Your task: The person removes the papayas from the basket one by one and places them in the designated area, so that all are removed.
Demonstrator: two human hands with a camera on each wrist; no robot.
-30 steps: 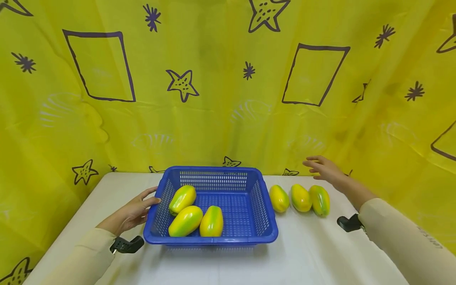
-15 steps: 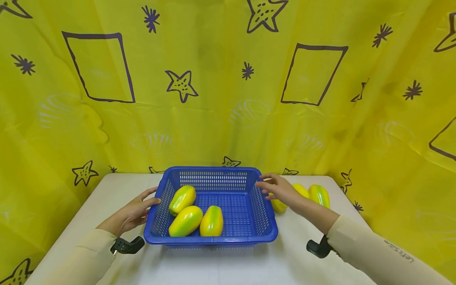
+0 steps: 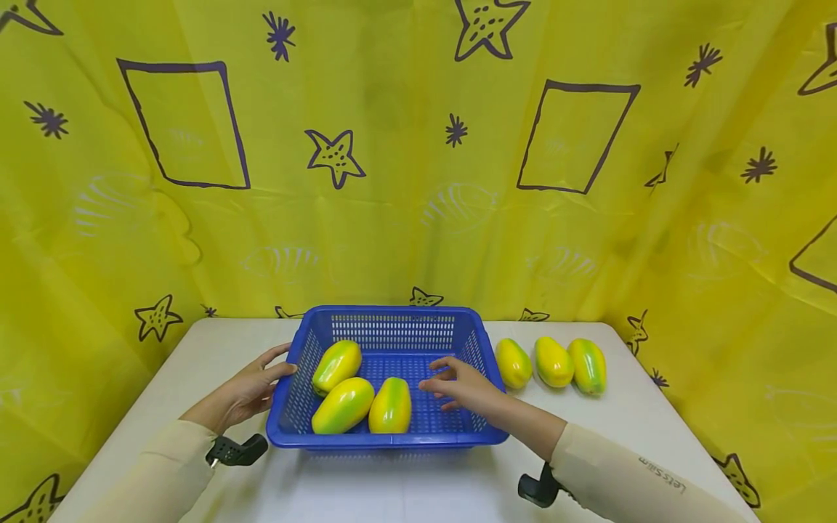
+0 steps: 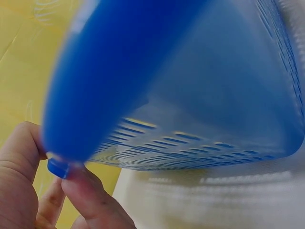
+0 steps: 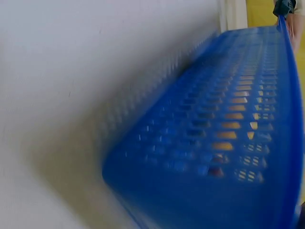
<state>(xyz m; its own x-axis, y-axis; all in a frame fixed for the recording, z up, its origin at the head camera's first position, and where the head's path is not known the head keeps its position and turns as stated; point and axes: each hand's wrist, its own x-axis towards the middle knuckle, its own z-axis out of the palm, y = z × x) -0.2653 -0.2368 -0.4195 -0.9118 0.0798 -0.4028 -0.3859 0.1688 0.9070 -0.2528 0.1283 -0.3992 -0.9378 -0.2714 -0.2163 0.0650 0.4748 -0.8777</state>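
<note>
A blue plastic basket point(image 3: 392, 440) with slotted walls stands on the table. Inside, toward its left, lie three yellow-green papayas: one at the back point(image 3: 336, 367), one at front left point(image 3: 343, 405) and one near the middle point(image 3: 390, 407). My left hand point(image 3: 245, 388) grips the basket's left rim between thumb and fingers, which the left wrist view shows close up at the rim point(image 4: 76, 124). Over the right part of the basket hovers my right hand point(image 3: 464, 388), fingers loosely bent and holding nothing, just right of the middle papaya. The right wrist view shows only the basket's outer wall point(image 5: 190, 191).
Three more papayas rest on the white table point(image 3: 654, 450) right of the basket: one beside its wall point(image 3: 513, 363), then a second point(image 3: 554, 362) and a third point(image 3: 588, 367) close together. A yellow patterned curtain point(image 3: 405, 240) surrounds the table at the back and sides.
My right hand has swept left and toward me, from above the papayas on the table, past the basket's right rim, into the space over the basket. The left hand, basket and papayas have stayed put.
</note>
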